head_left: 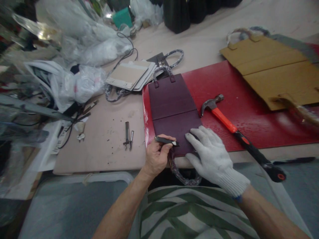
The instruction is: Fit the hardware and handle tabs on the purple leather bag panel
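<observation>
A dark purple leather bag panel (171, 96) with plastic-wrapped handles lies on a red board (211, 79). My left hand (156, 157), bare, is closed around a short dark metal punch (164, 140), held almost level over the panel's near edge. In a white knit glove, my right hand (211, 152) rests with fingers spread on the panel's near right corner. The near wrapped handle (185, 179) hangs over the table edge between my hands. Right of the panel lies a claw hammer (226, 122) with an orange and black handle, its grip end past the table edge.
Two more metal punches (128, 137) lie left of the board. A tan bag panel (271, 69) covers the board's far right. Behind are stacked grey panels (131, 74); plastic bags (84, 79) crowd the left. A grey bin (84, 202) stands below the near edge.
</observation>
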Available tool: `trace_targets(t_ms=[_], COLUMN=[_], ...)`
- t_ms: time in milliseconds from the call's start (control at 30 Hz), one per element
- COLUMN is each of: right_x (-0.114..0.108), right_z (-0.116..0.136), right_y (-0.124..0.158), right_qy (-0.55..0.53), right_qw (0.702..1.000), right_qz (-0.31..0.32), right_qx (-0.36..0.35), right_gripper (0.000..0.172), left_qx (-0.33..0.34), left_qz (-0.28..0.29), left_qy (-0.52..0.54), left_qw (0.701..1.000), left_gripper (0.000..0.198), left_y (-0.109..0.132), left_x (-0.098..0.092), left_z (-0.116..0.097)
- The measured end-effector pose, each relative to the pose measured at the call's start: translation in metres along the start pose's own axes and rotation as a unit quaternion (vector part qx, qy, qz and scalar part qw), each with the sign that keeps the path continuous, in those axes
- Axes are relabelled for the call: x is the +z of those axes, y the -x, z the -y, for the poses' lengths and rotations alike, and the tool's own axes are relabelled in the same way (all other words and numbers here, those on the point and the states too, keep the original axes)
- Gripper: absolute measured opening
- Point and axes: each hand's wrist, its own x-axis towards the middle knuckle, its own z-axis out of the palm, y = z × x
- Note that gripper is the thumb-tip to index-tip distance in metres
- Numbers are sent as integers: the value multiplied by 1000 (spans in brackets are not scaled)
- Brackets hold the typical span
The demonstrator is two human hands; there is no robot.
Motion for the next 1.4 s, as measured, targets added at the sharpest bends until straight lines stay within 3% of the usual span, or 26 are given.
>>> trace_targets(t_ms=[467, 600, 767, 1100, 1400], right_x=[2, 1, -1, -1, 2], right_z=[0, 0, 1, 0, -1], right_y=[-1, -1, -2, -2, 0], right_qy=[-7, -6, -7, -14, -9], right_qw=[1000, 1000, 1000, 1000, 1000], right_qz=[-2, -3, -8, -8, -8], right_qx=[-2, 0, -3, -8, -4], right_gripper=[53, 52, 51, 51, 52], left_qx=[47, 43, 92, 78, 169], left_qz=[-1, 8, 26, 23, 63], left_qy=[-36, -56, -130, -96, -215], left_qw=[998, 997, 987, 992, 960], left_gripper=[15, 14, 10, 12, 14], left_y=[11, 7, -3, 4, -10], left_x=[-1, 0, 4, 4, 11], left_z=[10, 5, -6, 7, -12])
